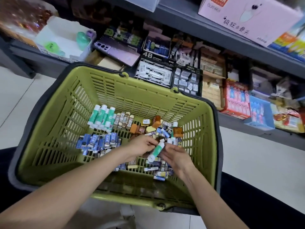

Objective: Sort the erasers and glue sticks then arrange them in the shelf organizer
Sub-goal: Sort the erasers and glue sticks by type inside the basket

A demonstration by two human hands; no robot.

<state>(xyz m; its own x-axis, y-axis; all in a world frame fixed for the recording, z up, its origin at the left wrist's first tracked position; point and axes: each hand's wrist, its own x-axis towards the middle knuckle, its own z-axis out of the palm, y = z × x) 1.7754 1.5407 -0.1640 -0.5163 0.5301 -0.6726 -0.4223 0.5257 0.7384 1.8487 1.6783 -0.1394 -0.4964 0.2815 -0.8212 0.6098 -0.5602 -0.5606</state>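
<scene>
Head view: sorting is under way inside the basket (49,123). The left hand (142,145) and right hand (175,157) both pinch one glue stick (156,150) above the mixed pile (158,128) by the basket's right wall. Next, I judge, it should join the row of glue sticks (103,117) at the far-left corner.

Even indoor light, soft shadows, wide-angle bending at edges, upper corners blurred, centre fairly sharp

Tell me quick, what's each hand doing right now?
Left hand: fingers curled on the glue stick.
Right hand: also gripping that glue stick.
</scene>
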